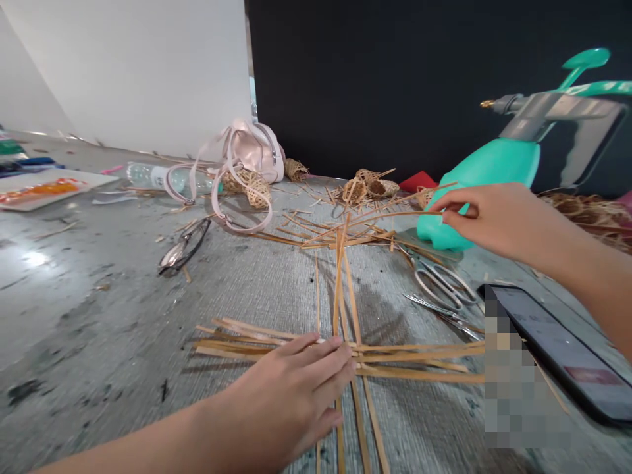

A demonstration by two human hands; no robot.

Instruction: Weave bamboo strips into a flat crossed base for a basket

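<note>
Tan crossed strips [419, 374] on grey surface [123, 368], left hand [303, 378] open, palm down over the crossing.
Right hand [474, 210] apart from left, pinching thin strip [415, 212] by green spray bottle [494, 164]; phone [563, 355] at right.

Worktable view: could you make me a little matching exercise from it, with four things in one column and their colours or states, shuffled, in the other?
1. Left hand
2. Right hand
3. Spray bottle
4. Handbag

A. Pale pink, with long straps
B. Lies flat over the crossed strips
C. Teal body with a grey handle
D. Pinches a thin strip between thumb and fingers

Pairs: 1-B, 2-D, 3-C, 4-A
</note>
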